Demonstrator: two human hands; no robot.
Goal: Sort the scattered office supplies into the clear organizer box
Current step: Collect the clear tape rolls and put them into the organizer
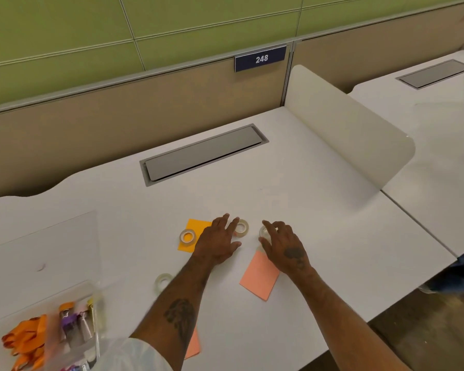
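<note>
The left hand (pixel 220 243) is held palm down with its fingers straight and spread. Its fingertips lie over the near edge of a white-cored roll (pixel 242 227), though contact cannot be confirmed. The right hand (pixel 283 246) is placed just beside it, a gap being kept between the two hands. Its forefinger and thumb are curled round a clear roll (pixel 264 232); whether this roll is lifted off the counter (pixel 292 183) cannot be told.

Four tape rolls are counted, each a small ring of glossy transparent tape. The third roll (pixel 188 236) is laid flat on the orange note (pixel 197 226). The fourth roll (pixel 163 281) is laid flat just beside the left forearm.

Three paper notes are counted, all rectangular and matt. One is orange. One salmon note (pixel 260 277) is partly covered by the right wrist. A second salmon note (pixel 194 346) is largely hidden beneath the left forearm.

The clear organizer box (pixel 93 290) is located at the near left corner of the counter, with a transparent lid (pixel 51 245) behind it. Orange items (pixel 24 344) of undetermined kind and several purple-capped tubes (pixel 70 322) are held in it; blur prevents a count.

The counter is white and smooth. One grey rectangular hatch (pixel 204 153) is recessed into it, and one white divider panel (pixel 346 129) with rounded corners is fixed at its right.
</note>
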